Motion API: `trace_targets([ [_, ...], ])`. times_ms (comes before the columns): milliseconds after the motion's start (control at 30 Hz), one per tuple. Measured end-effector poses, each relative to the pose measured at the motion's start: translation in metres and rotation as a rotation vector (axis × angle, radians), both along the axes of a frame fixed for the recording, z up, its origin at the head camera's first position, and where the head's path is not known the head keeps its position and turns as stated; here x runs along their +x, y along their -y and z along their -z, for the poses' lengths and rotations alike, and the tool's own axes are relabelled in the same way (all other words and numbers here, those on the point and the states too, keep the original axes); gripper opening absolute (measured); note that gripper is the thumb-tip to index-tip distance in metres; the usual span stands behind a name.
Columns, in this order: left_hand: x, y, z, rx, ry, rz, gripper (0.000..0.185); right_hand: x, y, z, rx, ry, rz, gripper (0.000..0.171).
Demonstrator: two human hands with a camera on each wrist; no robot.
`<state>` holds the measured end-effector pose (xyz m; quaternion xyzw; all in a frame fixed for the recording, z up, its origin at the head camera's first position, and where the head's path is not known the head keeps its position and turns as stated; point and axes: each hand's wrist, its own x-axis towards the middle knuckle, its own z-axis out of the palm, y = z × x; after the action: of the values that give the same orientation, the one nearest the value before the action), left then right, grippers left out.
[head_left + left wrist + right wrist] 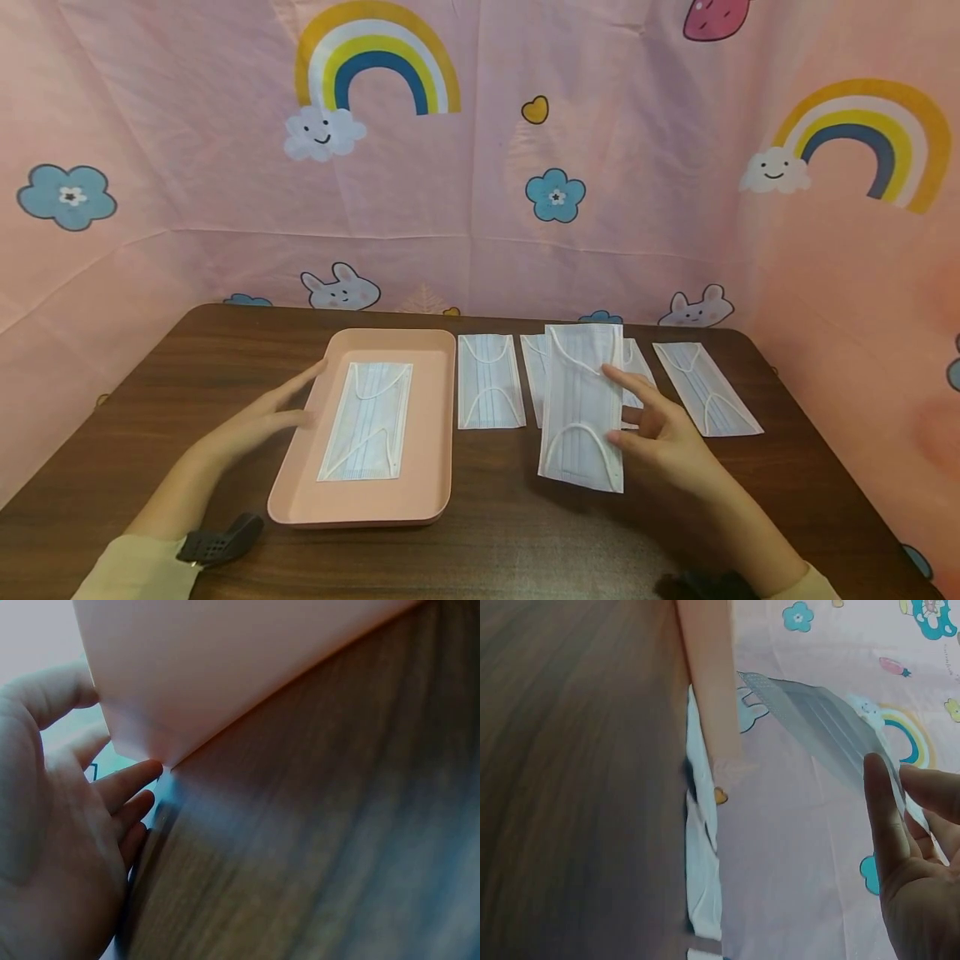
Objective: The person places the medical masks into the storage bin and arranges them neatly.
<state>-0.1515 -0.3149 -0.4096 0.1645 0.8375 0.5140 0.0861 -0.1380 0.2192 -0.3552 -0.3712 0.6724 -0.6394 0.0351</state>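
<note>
My right hand (663, 433) pinches a face mask (581, 404) by its right edge, thumb in front and fingers along the side and behind. In the right wrist view the held mask (821, 724) is raised off the table and bends slightly. My left hand (258, 421) touches the left side of a pink tray (300, 492) with its fingers extended. The left wrist view shows the fingertips at the tray's wall (180, 667). One mask (366, 421) lies flat inside the tray, its ear loops facing up.
Right of the tray a mask (491, 382) lies on the brown table (495, 533). More masks lie partly hidden behind the held one. Another mask (707, 389) rests slanted at the far right. A pink patterned curtain (480, 192) hangs around the table's back and sides.
</note>
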Motion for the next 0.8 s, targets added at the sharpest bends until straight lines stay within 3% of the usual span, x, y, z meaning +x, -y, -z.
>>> trace_targets([
  [300,-0.001,0.002,0.001,0.005,-0.001,0.004,0.073,-0.001,0.028,-0.01,-0.051,0.046,-0.094,0.075],
  [800,-0.001,0.002,0.003,0.01,-0.012,0.013,0.073,-0.009,0.077,-0.019,-0.075,0.124,-0.115,0.077],
])
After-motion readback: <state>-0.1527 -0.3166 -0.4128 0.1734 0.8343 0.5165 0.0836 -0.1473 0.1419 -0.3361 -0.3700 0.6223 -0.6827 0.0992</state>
